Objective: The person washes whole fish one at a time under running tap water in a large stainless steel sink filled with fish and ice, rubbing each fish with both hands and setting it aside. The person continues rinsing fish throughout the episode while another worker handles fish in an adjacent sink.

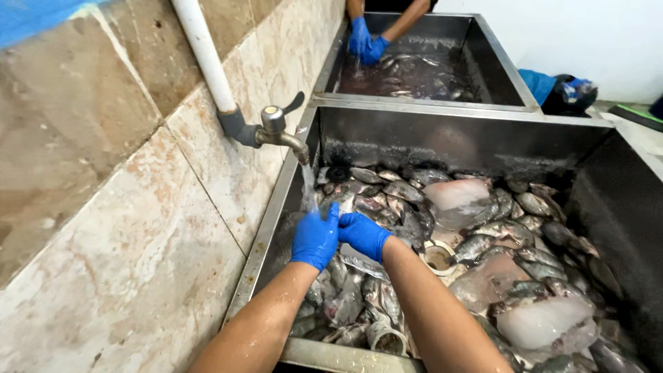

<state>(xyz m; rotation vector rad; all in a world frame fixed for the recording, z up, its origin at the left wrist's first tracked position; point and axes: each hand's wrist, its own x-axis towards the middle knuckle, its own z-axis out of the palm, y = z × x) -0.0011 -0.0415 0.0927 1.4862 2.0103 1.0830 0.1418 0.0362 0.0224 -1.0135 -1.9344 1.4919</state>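
Both my hands wear blue gloves and meet under the water running from a metal tap (276,130). My left hand (315,238) is curled with its fingers up in the stream. My right hand (364,235) presses against it from the right. Together they grip a small silvery fish (344,202), mostly hidden by the gloves. Below them is a steel sink (442,141) packed with grey fish (404,190) and lumps of ice (457,193).
A white pipe (204,52) feeds the tap along the tiled wall (138,228) on the left. In the far steel sink (497,62), another person's blue-gloved hands (364,41) work in dark water. Small round cups (438,257) lie among the fish.
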